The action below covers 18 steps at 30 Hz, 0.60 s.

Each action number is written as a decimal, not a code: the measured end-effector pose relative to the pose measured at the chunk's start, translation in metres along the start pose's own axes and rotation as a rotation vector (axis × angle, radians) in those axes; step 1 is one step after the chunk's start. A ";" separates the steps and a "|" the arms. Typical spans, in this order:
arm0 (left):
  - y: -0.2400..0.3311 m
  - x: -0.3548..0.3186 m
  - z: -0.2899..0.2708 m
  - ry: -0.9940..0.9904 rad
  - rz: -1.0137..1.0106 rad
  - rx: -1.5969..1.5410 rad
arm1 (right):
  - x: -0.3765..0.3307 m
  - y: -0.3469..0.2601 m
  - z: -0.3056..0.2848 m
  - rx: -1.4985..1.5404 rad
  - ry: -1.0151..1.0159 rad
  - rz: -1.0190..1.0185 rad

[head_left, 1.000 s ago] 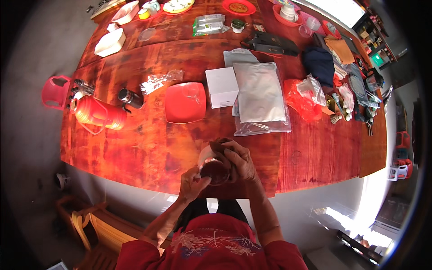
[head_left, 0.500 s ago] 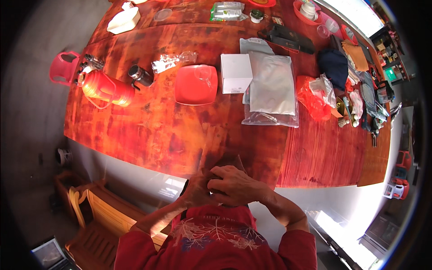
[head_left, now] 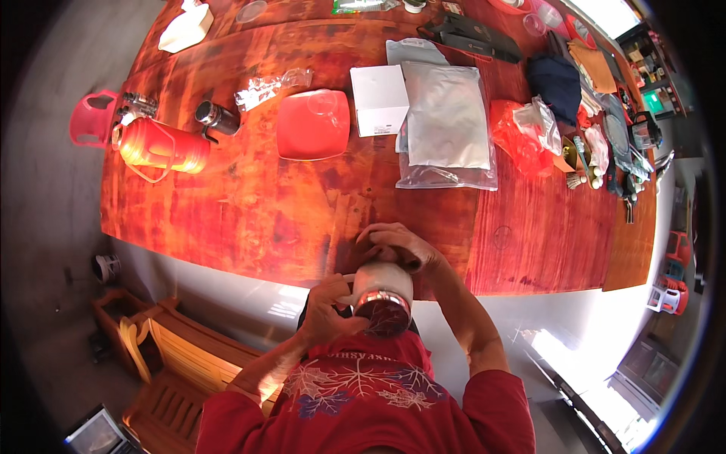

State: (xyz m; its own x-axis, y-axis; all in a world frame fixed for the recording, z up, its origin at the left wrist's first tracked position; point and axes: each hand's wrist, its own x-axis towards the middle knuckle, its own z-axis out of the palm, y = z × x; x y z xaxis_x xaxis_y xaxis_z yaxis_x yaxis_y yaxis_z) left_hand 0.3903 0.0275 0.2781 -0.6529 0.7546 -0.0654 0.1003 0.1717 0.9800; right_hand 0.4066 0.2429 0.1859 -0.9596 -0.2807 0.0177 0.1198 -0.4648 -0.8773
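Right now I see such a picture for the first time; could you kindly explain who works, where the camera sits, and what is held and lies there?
No machine is here, only a person. The wide fisheye camera, worn on the head, looks down and bends straight edges. The bare left hand holds a pale, round vessel with a shiny metal band; the bare right hand is at its far end. On the reddish-brown wooden table are a red square plate, a white box, a red cylindrical flask and a clear plastic bag.
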 end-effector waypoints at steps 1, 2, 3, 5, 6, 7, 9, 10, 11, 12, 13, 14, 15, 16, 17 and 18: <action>-0.003 -0.002 0.001 0.063 -0.110 -0.084 | -0.002 0.006 0.000 -0.148 0.081 -0.195; -0.005 -0.004 0.003 0.127 -0.220 -0.169 | -0.007 0.011 -0.001 -0.308 0.176 -0.295; -0.010 -0.008 0.004 0.192 -0.330 -0.252 | -0.006 0.003 0.004 -0.469 0.271 -0.395; -0.032 -0.015 0.006 0.282 -0.317 -0.546 | 0.000 -0.011 0.010 -0.676 0.360 -0.533; -0.017 -0.004 0.010 0.342 -0.311 -0.628 | 0.002 -0.012 0.013 -0.764 0.420 -0.540; -0.008 0.003 0.013 0.403 -0.302 -0.706 | 0.006 -0.015 0.018 -0.850 0.480 -0.549; -0.009 0.007 0.018 0.498 -0.293 -0.711 | 0.011 -0.014 0.033 -0.846 0.645 -0.582; -0.014 0.007 0.019 0.532 -0.307 -0.702 | 0.014 -0.013 0.038 -0.851 0.701 -0.626; -0.021 0.007 0.019 0.567 -0.322 -0.693 | 0.016 -0.011 0.044 -0.855 0.756 -0.669; -0.029 0.007 0.019 0.575 -0.401 -0.689 | 0.014 0.011 0.040 -0.759 0.809 -0.541; -0.034 0.008 0.018 0.591 -0.396 -0.662 | 0.011 0.019 0.041 -0.793 0.803 -0.458; -0.039 0.010 0.018 0.606 -0.391 -0.636 | 0.007 0.027 0.041 -0.826 0.797 -0.376; -0.042 0.013 0.019 0.619 -0.388 -0.615 | 0.005 0.031 0.043 -0.864 0.790 -0.288; -0.033 0.021 0.019 0.661 -0.428 -0.574 | 0.007 0.032 0.052 -0.800 0.821 -0.251; -0.041 0.023 0.018 0.654 -0.392 -0.611 | 0.011 0.033 0.060 -0.735 0.852 -0.217; -0.057 0.025 0.016 0.645 -0.357 -0.649 | 0.016 0.033 0.070 -0.596 0.895 -0.203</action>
State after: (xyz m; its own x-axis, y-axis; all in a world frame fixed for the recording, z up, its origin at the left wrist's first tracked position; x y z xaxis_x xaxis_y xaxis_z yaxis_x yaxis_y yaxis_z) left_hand 0.3807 0.0467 0.2173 -0.8689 0.2026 -0.4517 -0.4887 -0.2050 0.8480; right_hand 0.4131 0.1642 0.1906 -0.8137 0.5795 0.0447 0.0273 0.1150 -0.9930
